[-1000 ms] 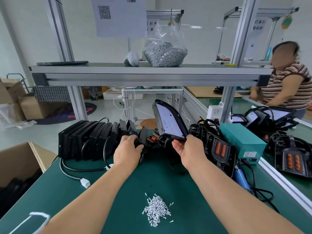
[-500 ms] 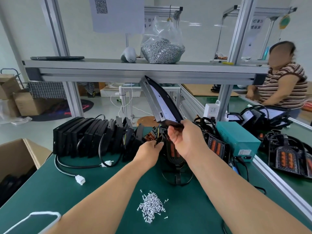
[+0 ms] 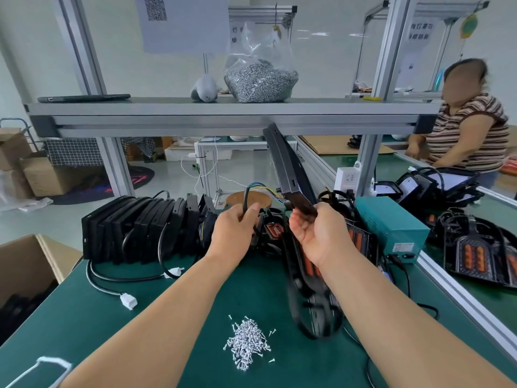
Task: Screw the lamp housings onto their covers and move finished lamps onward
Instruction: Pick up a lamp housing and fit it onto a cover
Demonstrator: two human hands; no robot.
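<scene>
Lifting a black lamp housing (image 3: 288, 169) clear of the stock at the back of the green counter (image 3: 112, 317), a worker grips its lower end in the right hand (image 3: 321, 236). The left hand (image 3: 235, 231) closes round the black cable (image 3: 245, 200) that runs, with coloured wires (image 3: 265, 189), towards the unit.

A second ago the housing sat low, its white LED face turned to the room, and the left hand was at the row of black parts (image 3: 140, 225). Now the housing stands tilted and edge-on, its top just under the shelf rail (image 3: 223, 121), and the left hand has crossed to the lead.

Below the right wrist a second black part with orange inserts (image 3: 305, 264) is blurred. Whether it hangs from the wires or lies on the counter cannot be told.

The loose screws (image 3: 247, 343) lie heaped near the front edge, well apart from both hands. One unit appears to have been pulled from stock for assembly. Fastening has not begun, and the trailing lead could snag on neighbouring parts.
</scene>
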